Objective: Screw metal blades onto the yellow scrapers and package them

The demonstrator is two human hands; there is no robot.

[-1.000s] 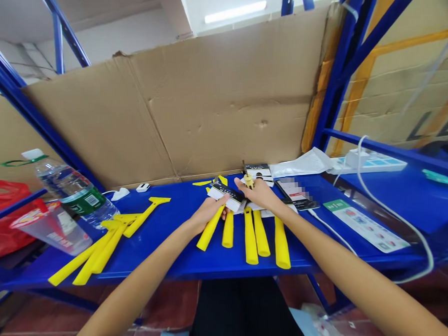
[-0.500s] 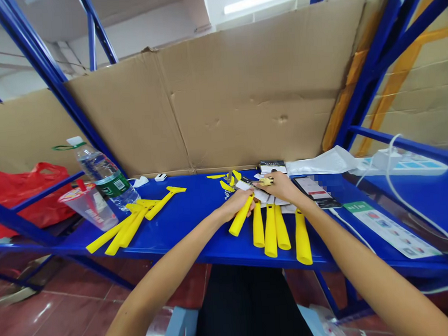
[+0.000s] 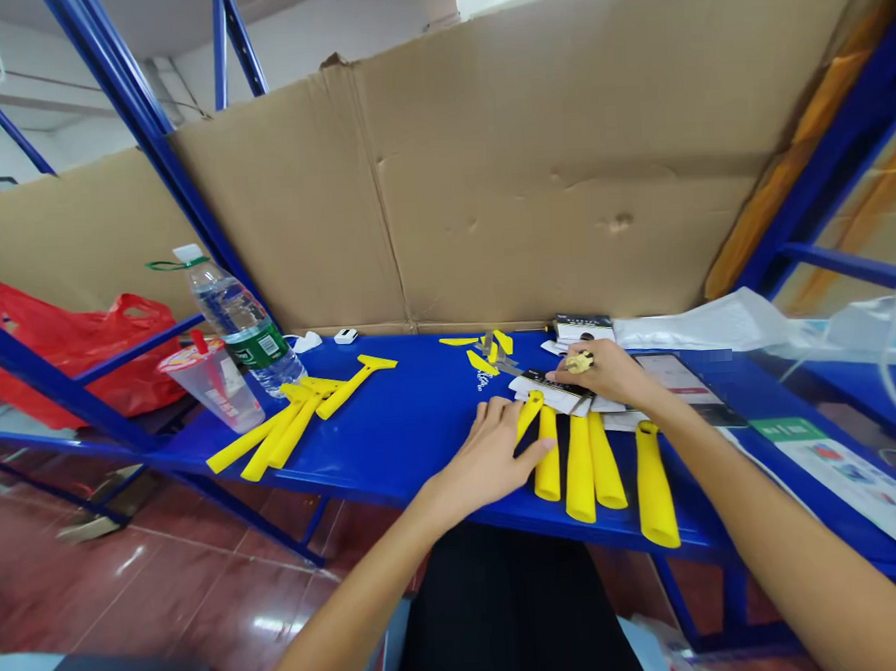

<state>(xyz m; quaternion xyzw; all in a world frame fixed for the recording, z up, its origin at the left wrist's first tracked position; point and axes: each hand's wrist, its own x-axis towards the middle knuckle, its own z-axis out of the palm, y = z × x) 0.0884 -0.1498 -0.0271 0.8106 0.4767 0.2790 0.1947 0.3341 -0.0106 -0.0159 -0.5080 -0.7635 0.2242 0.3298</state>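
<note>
My left hand [image 3: 493, 455] lies over a yellow tubular handle [image 3: 528, 413], fingers spread and thumb stretched out; the hand hides part of it. My right hand [image 3: 607, 369] is closed around a small tool with a pale yellow grip [image 3: 579, 363], whose exact kind I cannot make out. Beneath the right hand are black-and-white printed cards [image 3: 552, 392]. Several more yellow tubular handles lie side by side with their wide ends toward me, among them one at the right [image 3: 655, 490]. Beyond the hands is a small pile of yellow pieces [image 3: 486, 354].
Yellow T-shaped pieces [image 3: 273, 435] lie left on the blue table [image 3: 393, 428], near a tilted plastic cup [image 3: 221, 387] and water bottle [image 3: 244, 326]. At right are a tablet-like device [image 3: 683, 383], a printed sheet [image 3: 853, 474] and a white cable. Cardboard [image 3: 501, 193] stands behind.
My left hand's fingers have loosened from around a yellow handle and spread out over it. My right hand still holds the small tool. The view has turned slightly.
</note>
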